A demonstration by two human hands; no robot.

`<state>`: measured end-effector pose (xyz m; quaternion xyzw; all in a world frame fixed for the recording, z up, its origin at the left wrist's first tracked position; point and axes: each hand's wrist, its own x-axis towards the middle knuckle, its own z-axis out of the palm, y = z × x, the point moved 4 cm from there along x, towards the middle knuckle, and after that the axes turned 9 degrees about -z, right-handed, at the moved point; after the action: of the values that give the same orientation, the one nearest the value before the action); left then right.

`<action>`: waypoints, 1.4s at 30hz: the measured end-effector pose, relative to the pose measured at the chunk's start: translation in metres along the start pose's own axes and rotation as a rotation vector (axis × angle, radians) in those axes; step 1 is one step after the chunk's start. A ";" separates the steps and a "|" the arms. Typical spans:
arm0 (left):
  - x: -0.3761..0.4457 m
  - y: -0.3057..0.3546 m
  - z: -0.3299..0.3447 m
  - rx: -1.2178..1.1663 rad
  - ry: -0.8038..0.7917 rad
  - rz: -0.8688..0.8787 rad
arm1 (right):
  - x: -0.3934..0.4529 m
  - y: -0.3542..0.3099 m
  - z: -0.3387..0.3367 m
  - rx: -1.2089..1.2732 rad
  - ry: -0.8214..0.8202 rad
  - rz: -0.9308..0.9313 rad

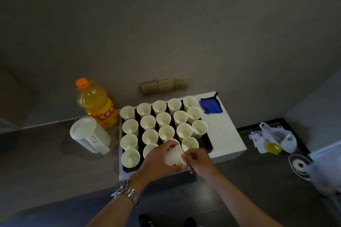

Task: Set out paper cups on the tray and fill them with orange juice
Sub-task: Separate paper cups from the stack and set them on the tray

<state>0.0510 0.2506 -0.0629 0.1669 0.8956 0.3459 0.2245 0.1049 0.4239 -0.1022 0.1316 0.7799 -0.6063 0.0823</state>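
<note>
Gripping a cup stack, both hands hover over the tray's empty cups.

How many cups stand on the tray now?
19 cups: five each in the three far rows, four in the near row, two partly behind the left hand, which could hide another.

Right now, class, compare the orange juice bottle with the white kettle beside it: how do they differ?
The orange juice bottle is see-through, showing orange liquid; the white kettle is opaque, its contents hidden. The bottle has a small orange cap; the kettle has a broad white lid. The bottle stands nearer the wall, the kettle in front. Both stand upright and closed, left of the tray.
</note>
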 end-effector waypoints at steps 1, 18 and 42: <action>0.002 0.002 0.003 -0.015 -0.014 0.004 | 0.001 0.001 -0.006 -0.009 0.015 -0.001; 0.059 0.033 0.050 0.279 -0.017 0.012 | 0.012 0.059 -0.131 -0.252 0.539 0.038; 0.083 0.021 0.084 0.646 -0.022 -0.088 | 0.050 0.069 -0.100 -0.266 0.441 0.130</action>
<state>0.0273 0.3493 -0.1277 0.1943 0.9629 0.0320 0.1846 0.0813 0.5416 -0.1555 0.2987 0.8417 -0.4485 -0.0342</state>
